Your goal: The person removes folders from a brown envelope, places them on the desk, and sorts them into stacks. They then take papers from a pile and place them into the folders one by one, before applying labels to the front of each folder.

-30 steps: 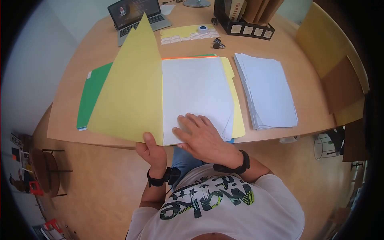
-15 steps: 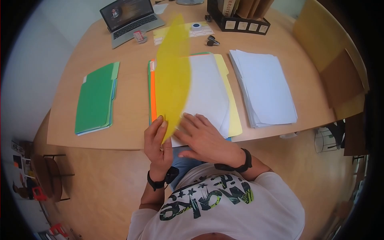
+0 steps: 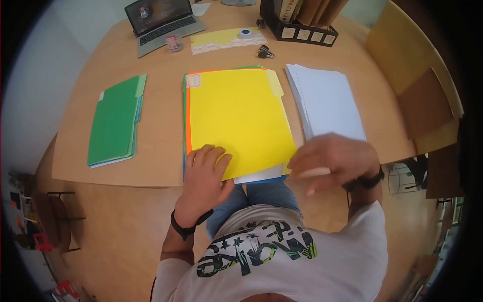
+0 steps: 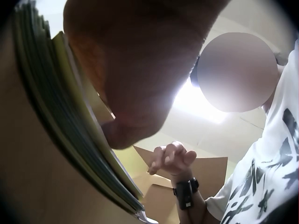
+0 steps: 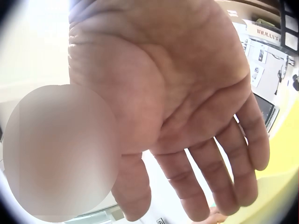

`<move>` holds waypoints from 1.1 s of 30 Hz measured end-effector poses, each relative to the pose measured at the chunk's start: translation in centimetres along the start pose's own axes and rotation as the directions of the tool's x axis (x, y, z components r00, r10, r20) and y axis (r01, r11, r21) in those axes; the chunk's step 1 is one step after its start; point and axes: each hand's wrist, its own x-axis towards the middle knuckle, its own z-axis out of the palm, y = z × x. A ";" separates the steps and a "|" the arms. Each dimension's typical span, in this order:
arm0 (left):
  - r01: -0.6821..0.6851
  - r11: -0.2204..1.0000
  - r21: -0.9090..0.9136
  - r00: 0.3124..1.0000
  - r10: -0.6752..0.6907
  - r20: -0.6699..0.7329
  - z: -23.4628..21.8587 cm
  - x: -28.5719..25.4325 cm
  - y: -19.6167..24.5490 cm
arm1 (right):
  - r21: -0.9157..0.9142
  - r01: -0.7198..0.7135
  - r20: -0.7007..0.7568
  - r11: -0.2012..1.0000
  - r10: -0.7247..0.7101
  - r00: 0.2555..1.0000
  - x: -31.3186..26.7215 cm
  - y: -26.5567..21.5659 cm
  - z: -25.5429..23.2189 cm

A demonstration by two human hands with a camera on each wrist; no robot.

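A closed yellow folder (image 3: 236, 116) lies on a stack of coloured folders at the table's front edge, with white sheets (image 3: 259, 174) and a blue edge showing below it. My left hand (image 3: 204, 173) rests on the yellow folder's lower left corner, fingers on its cover; in the left wrist view the thumb hangs beside the edges of the stack (image 4: 74, 121). My right hand (image 3: 337, 158), blurred, is lifted between the folder's lower right corner and a pile of white paper (image 3: 329, 100). In the right wrist view its palm faces the camera with nothing in it, fingers extended.
Green folders (image 3: 115, 121) lie at the left of the table. Along the back are a laptop (image 3: 163, 25), a small red-and-clear pack (image 3: 173, 43), label sheets (image 3: 216, 43), a round white item (image 3: 245, 33), black clips (image 3: 265, 52) and a black file holder (image 3: 307, 35). An open cardboard box (image 3: 427, 95) stands right.
The yellow cover has swung from the left over to the right and now lies flat over the white sheets. My right hand has left the sheets and moved right; my left now rests on the cover.
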 end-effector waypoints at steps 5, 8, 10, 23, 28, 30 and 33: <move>0.024 0.998 -0.055 0.991 -0.016 0.132 -0.5 1.4 -0.7 | 0.210 -0.210 -0.190 0.955 0.251 0.949 6.2 7.2 -7.0; 0.023 0.999 -0.047 0.985 -0.015 0.172 -0.5 1.6 -0.9 | 0.105 -0.270 -0.418 0.957 0.289 0.861 11.7 16.0 -9.1; 0.011 1.000 -0.026 0.983 -0.006 0.182 -0.5 1.5 -1.0 | -0.249 -0.430 -0.478 0.868 0.276 0.834 14.8 20.7 -8.2; 0.017 1.000 0.024 0.975 -0.022 0.222 -0.2 1.3 -1.5 | -0.434 -0.720 -0.393 0.541 0.606 0.692 25.2 26.3 -8.4; 0.030 0.999 0.025 0.971 -0.035 0.237 -0.3 1.5 -1.3 | -0.464 -0.688 -0.487 0.558 0.489 0.724 25.1 27.4 -7.3; 0.035 0.999 0.033 0.969 -0.042 0.242 -0.3 1.4 -1.3 | -0.564 -0.668 -0.502 0.486 0.441 0.744 25.0 26.8 -7.5; 0.035 0.999 0.027 0.971 -0.040 0.235 -0.4 1.3 -1.3 | -0.544 -0.650 -0.472 0.531 0.446 0.760 25.3 27.5 -7.7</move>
